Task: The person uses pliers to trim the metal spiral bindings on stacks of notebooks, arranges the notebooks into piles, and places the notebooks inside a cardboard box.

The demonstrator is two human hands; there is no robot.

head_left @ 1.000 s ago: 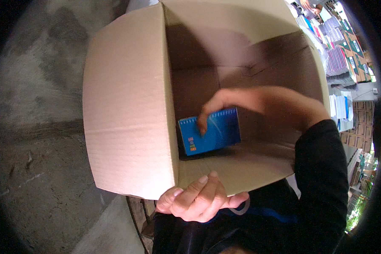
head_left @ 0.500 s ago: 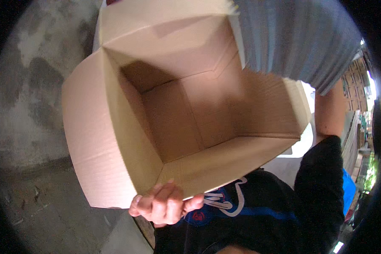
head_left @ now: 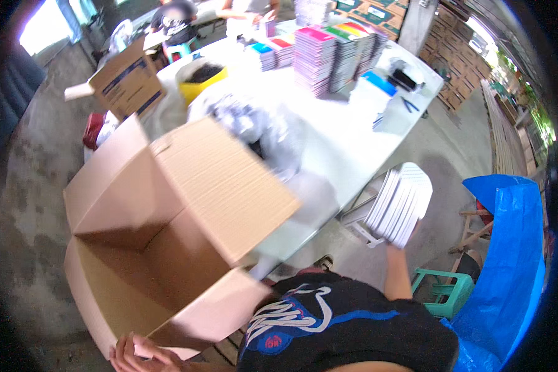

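Note:
A large open cardboard box (head_left: 242, 192) with its flaps spread fills the lower left, and bare cardboard shows inside. At its near edge my left hand (head_left: 136, 354) has its fingers curled over the rim. Out to the right, my right arm reaches forward with a stack of thin white booklets (head_left: 390, 208), page edges facing me. My right hand (head_left: 405, 239) is at the near end of the stack, its fingers mostly hidden and blurred. Just behind the stack is a white plastic seat (head_left: 418, 180).
A white table (head_left: 347, 155) carries piled coloured booklets (head_left: 316, 59), clear plastic bags (head_left: 248, 121), a yellow tub (head_left: 201, 84) and pliers (head_left: 410, 105). A green stool (head_left: 443, 291) and blue tarp (head_left: 511, 248) stand at right. Two people sit at the far end.
The booklet stack in my right hand has swung from above the box out to the right. The box now appears lower and further left, with my left hand still on its rim.

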